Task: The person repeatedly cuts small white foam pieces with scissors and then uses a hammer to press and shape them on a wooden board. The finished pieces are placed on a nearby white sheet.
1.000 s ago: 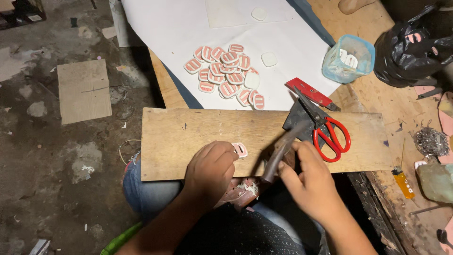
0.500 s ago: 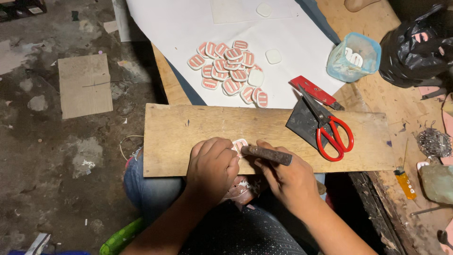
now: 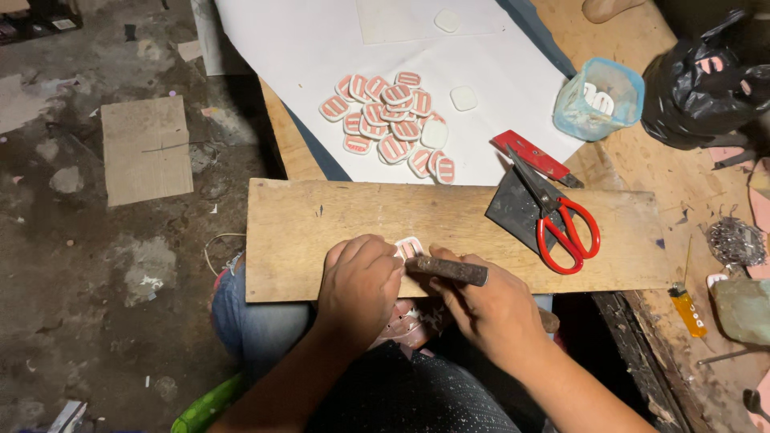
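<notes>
2 hands at work on a wooden board [image 3: 337,216] laid across the person's lap. Left hand [image 3: 358,285] — fingers curled down, pressing on a small pink-and-white piece [image 3: 409,247] at the board's near edge; the piece shows only partly past the knuckles. Right hand [image 3: 489,309] — clenched around a dark hammer [image 3: 447,269], whose head lies level, just beside the piece. On the board's right part: red-handled scissors [image 3: 561,220] resting over a dark flat sheet [image 3: 513,210]. Beyond the board, on white paper [image 3: 305,40]: a heap of matching pink-and-white pieces [image 3: 389,120], a red utility knife [image 3: 533,156], a pale blue tub [image 3: 597,98]. Far right: a black plastic bag [image 3: 706,80].
</notes>
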Available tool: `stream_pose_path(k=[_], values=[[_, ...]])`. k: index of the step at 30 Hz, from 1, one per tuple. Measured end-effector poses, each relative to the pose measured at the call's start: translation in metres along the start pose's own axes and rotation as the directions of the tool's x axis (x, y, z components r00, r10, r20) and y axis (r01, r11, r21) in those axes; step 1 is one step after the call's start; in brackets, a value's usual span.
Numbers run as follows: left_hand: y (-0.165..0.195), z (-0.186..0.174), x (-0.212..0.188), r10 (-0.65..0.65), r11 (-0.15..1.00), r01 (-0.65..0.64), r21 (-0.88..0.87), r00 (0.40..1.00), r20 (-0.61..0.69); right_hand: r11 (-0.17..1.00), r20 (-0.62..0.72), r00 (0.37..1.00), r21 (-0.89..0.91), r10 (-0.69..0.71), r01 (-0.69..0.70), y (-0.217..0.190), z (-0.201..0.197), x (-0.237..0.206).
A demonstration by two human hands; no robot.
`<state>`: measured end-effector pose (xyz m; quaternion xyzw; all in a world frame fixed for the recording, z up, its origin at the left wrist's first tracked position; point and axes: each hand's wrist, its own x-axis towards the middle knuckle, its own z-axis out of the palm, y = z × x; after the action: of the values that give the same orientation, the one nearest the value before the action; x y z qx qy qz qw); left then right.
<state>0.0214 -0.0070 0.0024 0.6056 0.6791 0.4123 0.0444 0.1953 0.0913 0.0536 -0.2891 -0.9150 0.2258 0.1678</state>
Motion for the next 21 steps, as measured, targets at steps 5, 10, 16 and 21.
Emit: stream_pose_path(k=[5,10,16,21], values=[[-0.001,-0.001,0.001,0.015,1.000,-0.015,-0.006,1.000,0.011,0.989,-0.184,0.974,-0.082,-0.134,0.120,0.008,-0.007,-0.001],[0.000,0.000,0.002,-0.036,0.999,0.034,0.021,0.997,0.075,1.000,-0.097,0.995,-0.023,-0.015,0.013,0.008,0.001,-0.008],[0.001,0.000,0.006,0.013,0.999,-0.015,0.031,0.999,0.050,0.982,-0.194,0.979,-0.186,-0.064,0.027,0.030,0.002,-0.003],[-0.001,0.005,0.007,0.072,0.996,-0.072,0.059,0.997,0.000,0.971,-0.191,0.981,-0.237,-0.042,-0.004,0.040,0.016,0.000]])
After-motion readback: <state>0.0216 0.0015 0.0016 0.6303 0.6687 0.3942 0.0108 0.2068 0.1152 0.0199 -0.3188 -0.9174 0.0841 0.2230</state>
